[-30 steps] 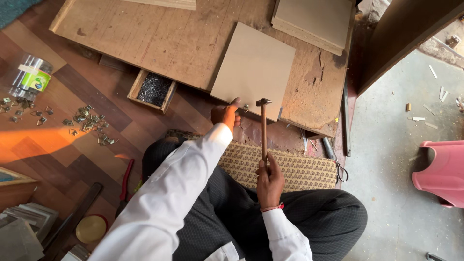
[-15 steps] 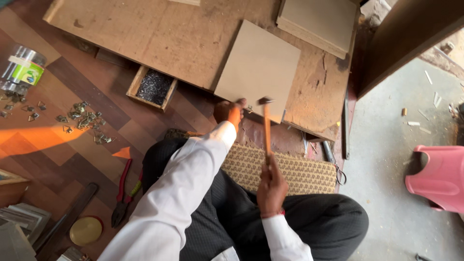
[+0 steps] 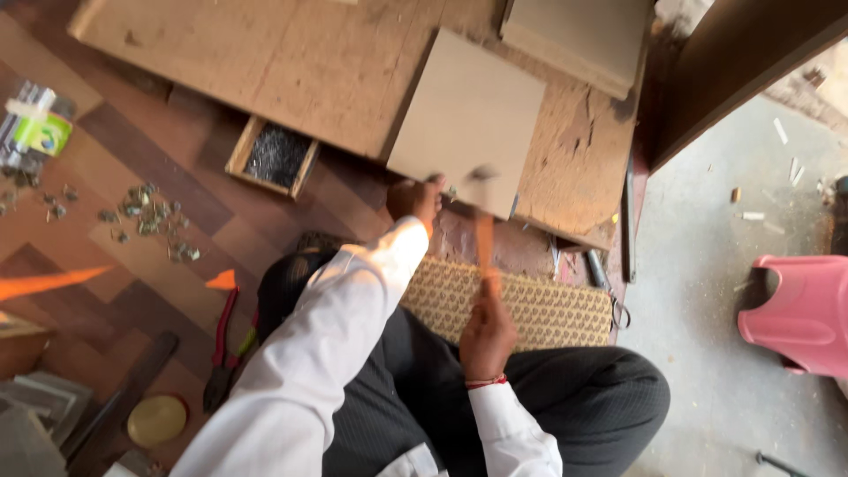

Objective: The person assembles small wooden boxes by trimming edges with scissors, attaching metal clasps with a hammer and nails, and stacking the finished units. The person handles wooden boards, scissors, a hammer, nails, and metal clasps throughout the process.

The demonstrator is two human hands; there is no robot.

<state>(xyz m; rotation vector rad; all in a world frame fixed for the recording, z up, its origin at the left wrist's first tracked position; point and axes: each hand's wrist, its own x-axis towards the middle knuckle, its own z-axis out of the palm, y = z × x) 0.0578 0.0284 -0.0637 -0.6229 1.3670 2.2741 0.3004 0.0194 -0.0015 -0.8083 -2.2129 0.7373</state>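
Hammer [image 3: 483,231] blurs in my closed right hand [image 3: 487,334]; my left hand [image 3: 415,198] pinches something small at the panel's [image 3: 468,119] near edge. Nail box [image 3: 276,157], pliers [image 3: 226,343] lie left.

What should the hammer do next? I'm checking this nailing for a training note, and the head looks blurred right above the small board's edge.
Probably bring the hammer straight down in a light tap. Its blurred head sits over the near edge of the small board, where the left hand pinches something too small to make out. The right hand grips the handle low; fingers this close argue for a gentle blow.
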